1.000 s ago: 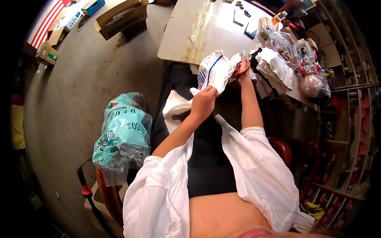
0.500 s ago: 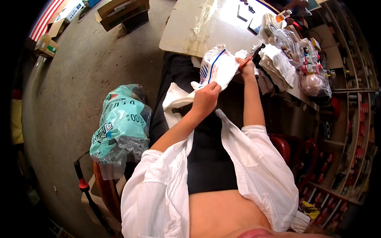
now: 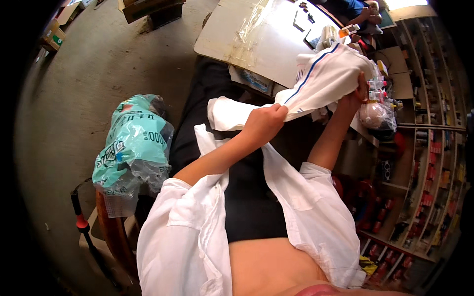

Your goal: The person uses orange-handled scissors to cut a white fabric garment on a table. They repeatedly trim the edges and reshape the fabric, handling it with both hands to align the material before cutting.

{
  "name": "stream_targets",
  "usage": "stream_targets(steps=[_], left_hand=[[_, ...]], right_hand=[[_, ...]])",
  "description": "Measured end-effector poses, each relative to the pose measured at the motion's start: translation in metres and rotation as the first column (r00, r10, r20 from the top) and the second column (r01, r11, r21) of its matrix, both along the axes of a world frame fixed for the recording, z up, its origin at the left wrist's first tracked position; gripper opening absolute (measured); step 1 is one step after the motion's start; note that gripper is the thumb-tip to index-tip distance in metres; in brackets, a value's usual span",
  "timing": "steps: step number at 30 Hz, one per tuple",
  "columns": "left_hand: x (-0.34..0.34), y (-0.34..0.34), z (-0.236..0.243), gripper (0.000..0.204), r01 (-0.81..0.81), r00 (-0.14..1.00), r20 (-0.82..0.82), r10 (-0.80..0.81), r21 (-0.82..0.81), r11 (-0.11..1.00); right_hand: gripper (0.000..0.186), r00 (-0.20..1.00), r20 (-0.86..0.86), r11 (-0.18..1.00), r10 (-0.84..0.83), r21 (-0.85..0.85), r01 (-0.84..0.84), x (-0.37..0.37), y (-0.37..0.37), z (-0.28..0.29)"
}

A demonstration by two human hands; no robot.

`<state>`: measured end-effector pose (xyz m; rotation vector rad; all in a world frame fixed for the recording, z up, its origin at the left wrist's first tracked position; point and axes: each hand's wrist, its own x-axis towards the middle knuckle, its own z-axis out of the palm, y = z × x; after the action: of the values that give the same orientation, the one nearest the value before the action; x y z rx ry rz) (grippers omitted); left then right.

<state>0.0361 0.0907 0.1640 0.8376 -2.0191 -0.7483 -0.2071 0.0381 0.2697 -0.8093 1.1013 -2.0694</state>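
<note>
A white cloth [image 3: 321, 79] with a blue stripe and small printed marks is stretched between my hands, above my lap and the table's near edge. My left hand [image 3: 266, 123] pinches its lower edge, and a loose part hangs to the left over my dark trousers. My right hand [image 3: 351, 97] is closed at the cloth's right end. An orange-red handle, seemingly of scissors [image 3: 365, 92], shows against that hand; the blades are hidden. The raised cloth covers most of the pile of fabric on the table's right side.
The pale table [image 3: 222, 42] carries tape and small dark items. Bottles and a clear plastic bag [image 3: 377, 116] crowd its right end, beside shelving [image 3: 424, 163]. A green plastic package [image 3: 133, 143] rests on a chair at my left. Another person's hands [image 3: 370, 15] show at the far right.
My right hand has moved right and the cloth is now spread wider and higher, covering the fabric pile. My left hand has shifted slightly right, still gripping the cloth. The view has turned a little.
</note>
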Motion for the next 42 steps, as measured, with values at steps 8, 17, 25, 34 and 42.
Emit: stream_targets(steps=[8,17,25,34,42], left_hand=[[0.009,-0.01,-0.027,0.007,-0.07,0.964,-0.242,0.107,0.155,0.985],[0.058,-0.129,0.006,0.017,0.342,0.876,-0.465,-0.132,0.401,0.85],[0.115,-0.259,0.039,0.018,0.076,0.982,0.177,-0.064,-0.063,0.995],[0.134,-0.302,0.003,0.01,-0.399,0.697,0.321,0.641,-0.569,0.719],[0.144,-0.244,-0.115,0.014,-0.576,0.655,0.568,0.498,-0.051,0.816]], right_hand=[[0.055,0.952,-0.234,0.971,-0.196,-0.178,0.156,-0.061,0.027,0.037],[0.013,0.977,0.162,0.99,-0.14,-0.005,0.142,-0.096,0.012,0.092],[0.016,0.976,0.211,0.998,-0.06,0.042,0.052,-0.112,-0.086,0.036],[0.022,0.977,0.083,0.963,-0.196,0.207,0.176,-0.045,-0.101,-0.139],[0.027,0.874,-0.405,0.804,-0.267,0.407,0.434,0.029,-0.038,-0.227]])
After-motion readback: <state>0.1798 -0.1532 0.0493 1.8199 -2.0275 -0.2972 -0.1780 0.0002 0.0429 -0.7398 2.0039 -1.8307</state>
